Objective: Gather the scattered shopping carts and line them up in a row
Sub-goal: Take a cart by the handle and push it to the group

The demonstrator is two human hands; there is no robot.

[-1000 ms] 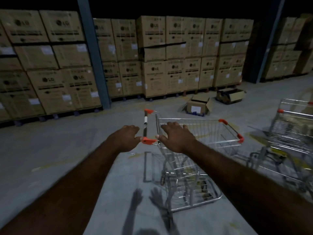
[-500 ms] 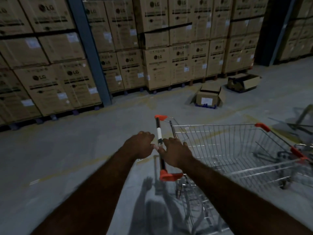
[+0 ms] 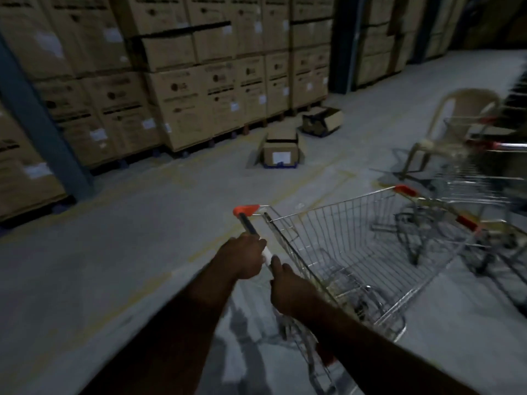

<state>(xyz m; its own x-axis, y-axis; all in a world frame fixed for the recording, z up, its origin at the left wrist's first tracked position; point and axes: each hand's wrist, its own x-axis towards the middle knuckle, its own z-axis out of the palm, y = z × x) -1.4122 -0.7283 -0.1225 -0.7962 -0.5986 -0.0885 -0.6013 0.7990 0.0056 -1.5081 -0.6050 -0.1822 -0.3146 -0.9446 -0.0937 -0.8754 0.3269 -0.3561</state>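
Handle of the near shopping cart is held by both hands. The left hand is wrapped round the dark bar, its knuckles turned up. The right hand is closed over the bar just beside it, towards the person, with one digit raised. Between the two hands shows a white band on the bar; any writing on it is too blurred to read. The far end of the bar ends in an orange cap.

The wire basket of the cart stretches away to the right, with orange-red corner pieces on its far rim. It stands on the grey concrete floor, which is marked with faint yellow lines. A second shopping cart, heavily blurred, stands just past the front of the first. Whether the two touch cannot be told. Behind the second cart is a beige plastic chair.

Further off, two opened cartons lie on the floor. The nearer one bears a white label whose text cannot be read, and the other lies beyond it. Along the back, stacked cardboard boxes carry a round logo that reads as LG, dark printed bars and white stickers, all too smeared to read further. A blue steel column leans across the stacks on the left.
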